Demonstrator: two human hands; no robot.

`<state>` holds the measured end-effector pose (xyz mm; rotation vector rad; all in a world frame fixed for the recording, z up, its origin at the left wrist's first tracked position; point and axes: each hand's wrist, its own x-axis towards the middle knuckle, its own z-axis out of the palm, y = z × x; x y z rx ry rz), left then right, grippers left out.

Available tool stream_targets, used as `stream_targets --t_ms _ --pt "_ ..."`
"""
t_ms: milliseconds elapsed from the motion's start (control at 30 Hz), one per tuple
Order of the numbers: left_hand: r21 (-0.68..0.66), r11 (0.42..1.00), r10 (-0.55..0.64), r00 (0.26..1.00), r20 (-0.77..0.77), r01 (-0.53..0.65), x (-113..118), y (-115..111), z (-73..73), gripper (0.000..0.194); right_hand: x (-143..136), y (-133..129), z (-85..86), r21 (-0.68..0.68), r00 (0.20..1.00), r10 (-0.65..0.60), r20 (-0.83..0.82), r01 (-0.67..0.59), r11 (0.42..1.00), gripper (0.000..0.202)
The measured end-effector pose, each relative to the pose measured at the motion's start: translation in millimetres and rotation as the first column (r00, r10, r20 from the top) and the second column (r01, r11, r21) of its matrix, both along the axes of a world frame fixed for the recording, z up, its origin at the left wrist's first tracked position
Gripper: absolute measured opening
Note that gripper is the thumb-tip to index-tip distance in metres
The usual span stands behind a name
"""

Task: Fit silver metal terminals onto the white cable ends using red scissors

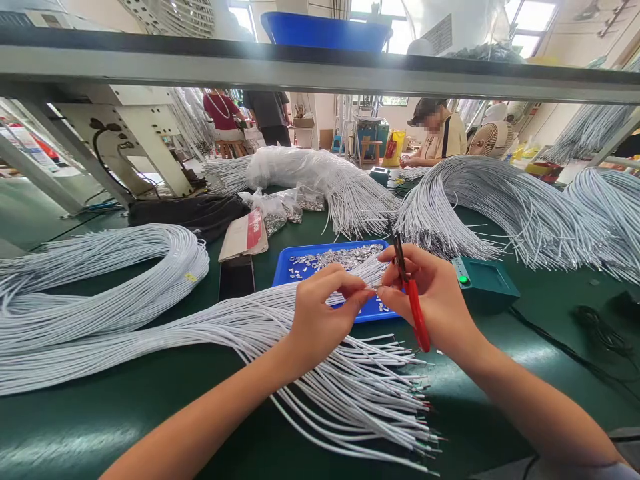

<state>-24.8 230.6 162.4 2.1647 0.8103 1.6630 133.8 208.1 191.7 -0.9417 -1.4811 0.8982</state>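
Observation:
My left hand (325,313) is closed in a pinch above the white cables (270,313). What lies between its fingertips is too small to make out. Red-handled scissors (416,310) rest in my right hand (440,300), with their dark blades pointing up and away. The thumb and a finger of that hand meet the left fingertips at the same small spot. Behind both hands is a blue tray (283,270) with many small metal pieces (325,257). Loose cable ends (410,400) fan out below my hands, some with bare wire tips.
A coiled cable bundle (175,260) lies left, more bundles (520,207) at the back right. A phone (237,279), cardboard (245,235), bags of metal parts (280,210) and a green device with a lit button (487,283) surround the tray. A shelf beam (320,73) crosses above; people work beyond.

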Motion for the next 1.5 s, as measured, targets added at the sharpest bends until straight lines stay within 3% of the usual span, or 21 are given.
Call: stream_targets --t_ms 167,333,567,667,867,1100,1200,1300,1400,1500 --pt "0.026 1.000 0.018 1.000 -0.002 -0.018 -0.7 0.5 0.0 0.013 1.6 -0.2 3.2 -0.050 0.999 0.032 0.015 -0.031 0.998 0.028" --pt "-0.125 0.990 -0.063 0.997 0.035 0.067 -1.0 -3.4 4.4 0.009 4.2 1.3 2.1 0.120 0.994 -0.100 0.048 0.094 0.988 0.024" --pt "-0.229 0.964 -0.140 0.990 -0.010 0.134 -2.2 -6.6 5.3 0.018 3.9 9.2 -0.6 0.085 0.993 0.110 -0.030 -0.107 0.991 0.022" --pt "-0.244 0.957 -0.162 0.987 0.006 0.158 -1.7 -5.9 5.0 0.018 1.8 9.3 -3.1 0.118 0.996 0.088 -0.021 -0.085 0.989 0.024" --pt "-0.196 0.975 -0.106 0.994 0.026 0.109 -0.6 -4.8 5.6 0.011 1.5 7.0 -4.6 0.146 1.000 -0.015 0.003 0.014 0.989 0.025" --pt "0.084 0.994 0.067 0.998 0.008 -0.067 -0.3 1.7 -1.4 0.012 1.4 0.9 -5.6 0.129 1.000 -0.015 0.021 0.013 0.992 0.026" --pt "0.022 0.996 0.083 0.996 0.027 -0.083 -2.8 4.2 0.7 0.011 3.1 3.0 -3.0 0.126 0.999 -0.038 0.024 0.035 0.991 0.026" --pt "-0.002 0.997 0.071 0.997 0.027 -0.071 -5.3 -0.7 6.6 0.010 10.1 21.9 -4.5 0.097 0.994 -0.066 0.088 0.058 0.994 0.023" --pt "0.050 0.999 -0.017 0.998 -0.057 0.020 -1.7 -15.1 6.2 0.010 23.3 57.5 -18.6 0.092 0.964 -0.147 0.223 0.129 0.987 0.026" --pt "-0.059 0.945 -0.325 0.916 -0.235 0.321 9.2 -33.1 -10.0 0.011 38.7 93.1 -40.5 -0.009 0.815 -0.182 0.550 0.224 0.975 0.032"
